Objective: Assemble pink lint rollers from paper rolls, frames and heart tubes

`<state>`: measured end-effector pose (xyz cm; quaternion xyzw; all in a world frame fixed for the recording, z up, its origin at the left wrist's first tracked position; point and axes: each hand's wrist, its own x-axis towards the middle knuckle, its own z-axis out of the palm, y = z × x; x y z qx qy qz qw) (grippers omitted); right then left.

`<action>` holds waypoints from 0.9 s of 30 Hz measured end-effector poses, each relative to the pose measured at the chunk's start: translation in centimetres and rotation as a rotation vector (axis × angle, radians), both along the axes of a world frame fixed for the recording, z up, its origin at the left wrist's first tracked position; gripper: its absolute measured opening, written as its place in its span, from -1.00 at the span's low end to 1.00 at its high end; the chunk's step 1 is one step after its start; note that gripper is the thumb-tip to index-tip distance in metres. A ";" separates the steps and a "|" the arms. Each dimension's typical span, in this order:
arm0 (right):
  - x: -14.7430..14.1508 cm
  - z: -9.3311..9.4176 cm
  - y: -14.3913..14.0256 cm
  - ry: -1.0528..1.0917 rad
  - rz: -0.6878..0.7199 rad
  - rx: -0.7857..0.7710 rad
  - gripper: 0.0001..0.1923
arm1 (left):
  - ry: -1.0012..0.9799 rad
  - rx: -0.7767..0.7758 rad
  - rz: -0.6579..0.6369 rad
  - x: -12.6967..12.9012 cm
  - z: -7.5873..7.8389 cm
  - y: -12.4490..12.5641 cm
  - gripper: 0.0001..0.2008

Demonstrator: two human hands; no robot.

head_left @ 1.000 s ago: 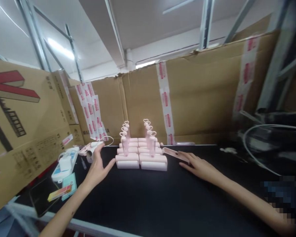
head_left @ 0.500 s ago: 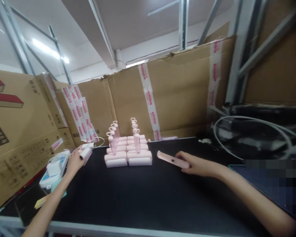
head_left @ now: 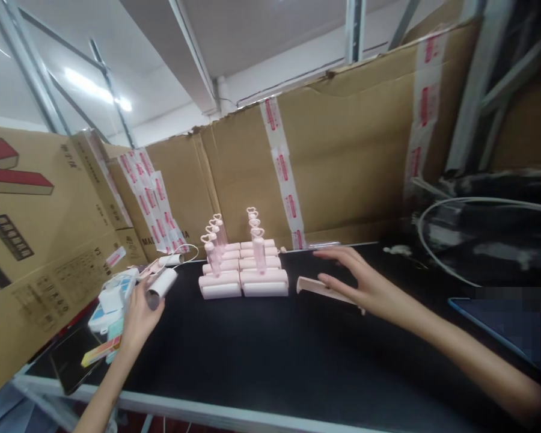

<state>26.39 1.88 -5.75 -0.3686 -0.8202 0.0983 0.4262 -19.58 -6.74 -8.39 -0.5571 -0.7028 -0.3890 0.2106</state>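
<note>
My left hand (head_left: 139,313) grips a white paper roll (head_left: 161,284) at the left of the black table (head_left: 270,361). To its right stand two rows of pink lint rollers (head_left: 241,273) with heart-shaped handles. My right hand (head_left: 365,285) hovers with spread fingers over a flat pink cover piece (head_left: 318,287) lying right of the rollers; it is not gripping the piece.
Taped cardboard boxes (head_left: 342,150) wall the table at the back and left. A white power strip with a charger (head_left: 110,300), a black phone (head_left: 70,361) and small cards lie at the left edge. White cable (head_left: 478,204) loops at the right.
My left hand lifted the white roll and drew it toward me. My right hand let go of the pink cover piece and opened above it.
</note>
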 end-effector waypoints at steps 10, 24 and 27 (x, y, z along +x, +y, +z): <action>-6.1 0.2 -5.4 0.757 0.731 -1.423 -0.40 | 0.545 0.032 -0.513 19.7 1.4 -3.2 -0.49; -4.1 -2.2 -2.8 1.327 0.277 -1.418 -0.76 | 0.975 0.230 -0.815 24.3 3.0 3.3 -0.60; -4.0 -2.0 -3.0 1.155 0.319 -1.455 -0.66 | 0.841 0.184 -0.809 22.3 3.6 2.4 -0.54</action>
